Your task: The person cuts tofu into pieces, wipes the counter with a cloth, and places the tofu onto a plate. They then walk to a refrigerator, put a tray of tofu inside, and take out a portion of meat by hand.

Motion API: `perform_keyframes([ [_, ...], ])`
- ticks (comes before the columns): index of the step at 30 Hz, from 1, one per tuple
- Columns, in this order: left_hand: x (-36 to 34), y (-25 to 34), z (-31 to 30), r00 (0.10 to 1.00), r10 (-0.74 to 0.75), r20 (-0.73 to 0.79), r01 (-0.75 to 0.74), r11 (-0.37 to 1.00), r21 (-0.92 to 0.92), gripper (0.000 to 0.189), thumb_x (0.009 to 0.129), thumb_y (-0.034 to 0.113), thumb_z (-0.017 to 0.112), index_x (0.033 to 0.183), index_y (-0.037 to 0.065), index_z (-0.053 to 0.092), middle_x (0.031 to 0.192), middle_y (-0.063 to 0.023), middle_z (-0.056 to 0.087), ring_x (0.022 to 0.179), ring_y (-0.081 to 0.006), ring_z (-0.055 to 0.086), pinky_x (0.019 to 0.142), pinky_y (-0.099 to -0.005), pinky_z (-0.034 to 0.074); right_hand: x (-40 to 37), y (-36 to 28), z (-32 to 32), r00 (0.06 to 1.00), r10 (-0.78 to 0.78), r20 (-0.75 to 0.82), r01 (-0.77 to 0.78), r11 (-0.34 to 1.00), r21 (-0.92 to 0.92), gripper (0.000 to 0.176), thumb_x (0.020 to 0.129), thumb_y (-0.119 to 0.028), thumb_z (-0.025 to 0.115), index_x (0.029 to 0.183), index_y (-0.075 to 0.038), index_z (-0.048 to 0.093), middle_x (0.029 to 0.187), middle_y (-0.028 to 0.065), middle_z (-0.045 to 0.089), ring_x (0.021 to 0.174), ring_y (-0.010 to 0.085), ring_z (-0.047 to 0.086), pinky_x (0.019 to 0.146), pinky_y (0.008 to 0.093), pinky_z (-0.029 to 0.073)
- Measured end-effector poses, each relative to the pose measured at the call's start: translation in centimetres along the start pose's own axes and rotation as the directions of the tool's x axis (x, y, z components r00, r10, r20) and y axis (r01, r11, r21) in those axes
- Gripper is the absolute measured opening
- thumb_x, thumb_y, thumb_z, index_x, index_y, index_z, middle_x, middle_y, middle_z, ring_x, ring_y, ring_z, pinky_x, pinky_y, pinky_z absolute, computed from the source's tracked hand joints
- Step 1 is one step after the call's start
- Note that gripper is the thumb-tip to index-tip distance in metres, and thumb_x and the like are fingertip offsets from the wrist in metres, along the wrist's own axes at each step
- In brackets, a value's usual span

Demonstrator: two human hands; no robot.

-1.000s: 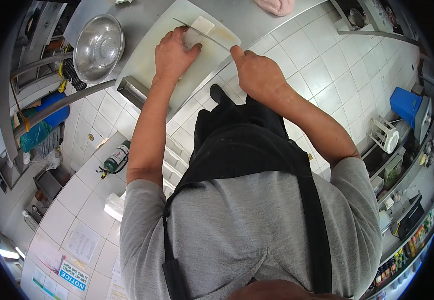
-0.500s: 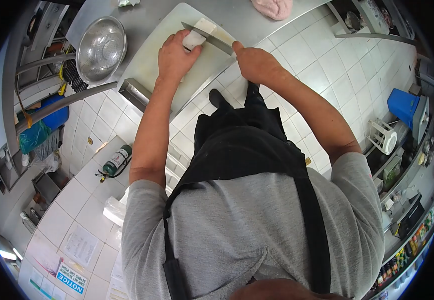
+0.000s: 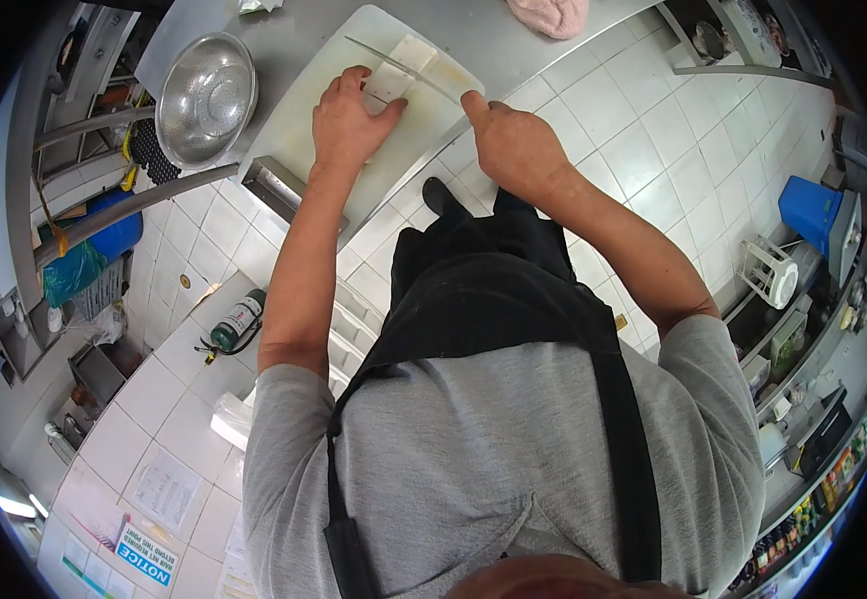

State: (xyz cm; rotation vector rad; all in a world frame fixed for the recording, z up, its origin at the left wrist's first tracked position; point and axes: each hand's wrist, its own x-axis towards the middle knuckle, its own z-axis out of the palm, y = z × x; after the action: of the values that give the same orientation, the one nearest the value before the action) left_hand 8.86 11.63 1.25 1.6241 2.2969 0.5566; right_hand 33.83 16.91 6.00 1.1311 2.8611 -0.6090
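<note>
A white block of food [image 3: 390,75] lies near the far end of a pale cutting board [image 3: 298,120]. My left hand [image 3: 348,125] is at its near left side, with thumb and fingers curled around that end. In my right hand [image 3: 515,140], the handle of a long knife [image 3: 408,70] is gripped at the board's right edge. The blade reaches leftward across the block, seen nearly edge-on. Part of the block's near end is hidden by my left hand.
Left of the board, a perforated metal colander [image 3: 206,100] stands on the steel table [image 3: 433,18]. A pink cloth [image 3: 550,15] lies at the far side. By the board's lower left corner is a rectangular metal container [image 3: 274,187].
The knife blade has turned from showing its broad side to nearly edge-on, and its tip has shifted left. My left hand has moved slightly back along the block.
</note>
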Motion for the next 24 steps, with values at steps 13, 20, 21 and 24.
perform_keyframes([
  [13,0.0,0.1,0.1,0.999,-0.016,0.030,0.015,1.000,0.011,0.062,0.082,0.042,0.083,0.125,0.000,0.070,0.120,-0.0181,0.074,0.113,-0.0349,0.071,0.099,-0.0431,0.056,-0.5,-1.8,-1.3,0.994,-0.007,0.110,0.004,1.000,0.031,0.036,0.089,0.000,0.057,0.124,0.002,0.049,0.085,0.0222,0.070,0.076,0.0396,0.072,0.066,0.0489,0.059],
  [20,-0.2,-0.2,0.5,1.000,0.001,0.009,-0.001,1.000,0.003,0.062,0.083,0.042,0.083,0.126,0.000,0.068,0.121,-0.0180,0.074,0.114,-0.0349,0.070,0.099,-0.0433,0.056,-0.7,-1.8,-1.1,0.996,-0.028,0.085,0.026,0.999,0.020,0.030,0.091,-0.003,0.058,0.119,0.002,0.050,0.085,0.0205,0.071,0.075,0.0368,0.074,0.064,0.0456,0.060],
  [21,-0.2,-0.1,0.5,1.000,0.001,0.010,-0.001,1.000,0.002,0.062,0.083,0.042,0.083,0.126,0.000,0.068,0.121,-0.0180,0.074,0.114,-0.0349,0.070,0.099,-0.0433,0.056,-0.7,-1.7,-1.0,0.996,-0.048,0.073,0.049,0.999,-0.005,0.024,0.093,-0.006,0.058,0.115,0.001,0.051,0.085,0.0196,0.071,0.074,0.0347,0.075,0.062,0.0435,0.061],
  [24,-0.2,0.0,0.5,0.999,-0.027,0.025,0.026,1.000,0.009,0.062,0.083,0.041,0.083,0.127,0.000,0.068,0.121,-0.0177,0.074,0.114,-0.0351,0.070,0.099,-0.0432,0.056,-0.6,-1.7,-0.7,0.994,-0.028,0.104,0.031,0.999,-0.026,0.023,0.094,-0.006,0.058,0.115,0.001,0.051,0.086,0.0197,0.072,0.075,0.0353,0.076,0.064,0.0438,0.061],
])
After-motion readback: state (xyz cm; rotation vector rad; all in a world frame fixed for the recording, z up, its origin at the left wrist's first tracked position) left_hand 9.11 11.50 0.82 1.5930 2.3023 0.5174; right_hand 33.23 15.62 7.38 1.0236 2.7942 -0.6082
